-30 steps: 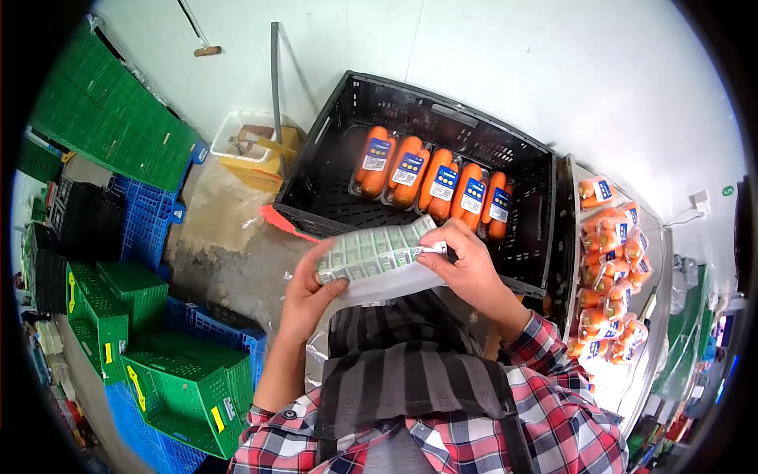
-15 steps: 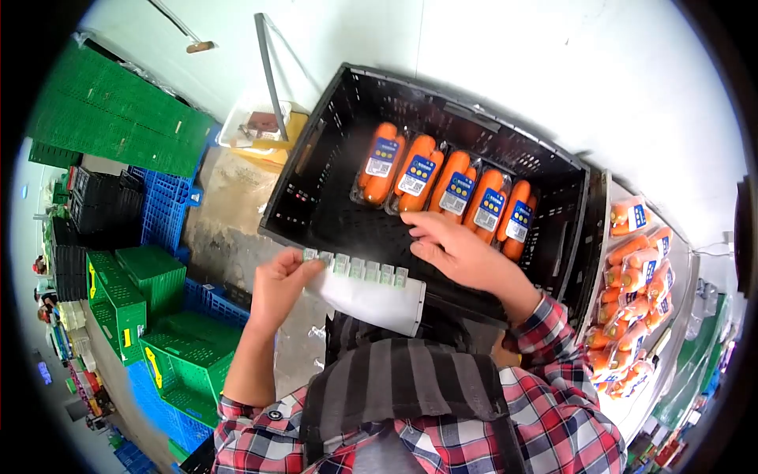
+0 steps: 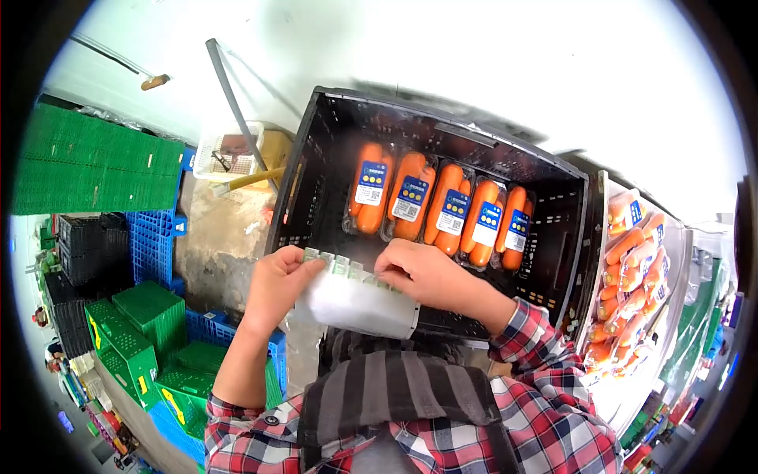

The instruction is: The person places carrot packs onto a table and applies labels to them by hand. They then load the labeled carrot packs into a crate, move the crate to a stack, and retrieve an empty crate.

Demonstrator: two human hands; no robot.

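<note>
Your left hand (image 3: 276, 286) is clamped on the left end of the label sheet (image 3: 359, 304). Its fingers wrap round the edge and the forearm rises from your chest. The sheet is a glossy white strip, slightly bowed, with a row of small square green-and-white stickers along its far edge. It spans the space between your two hands, just above your striped apron (image 3: 395, 387). Your right hand (image 3: 422, 275) arches over the sheet's right part, knuckles up, fingertips pinched together on the sticker row. Just beyond both hands sits a black crate (image 3: 312, 170) of rigid perforated plastic. It holds five carrot packs (image 3: 442, 212) in clear film with blue labels, lying side by side. Well right of your right hand, wrapped carrots (image 3: 632, 268) lie on a table (image 3: 677, 253).
</note>
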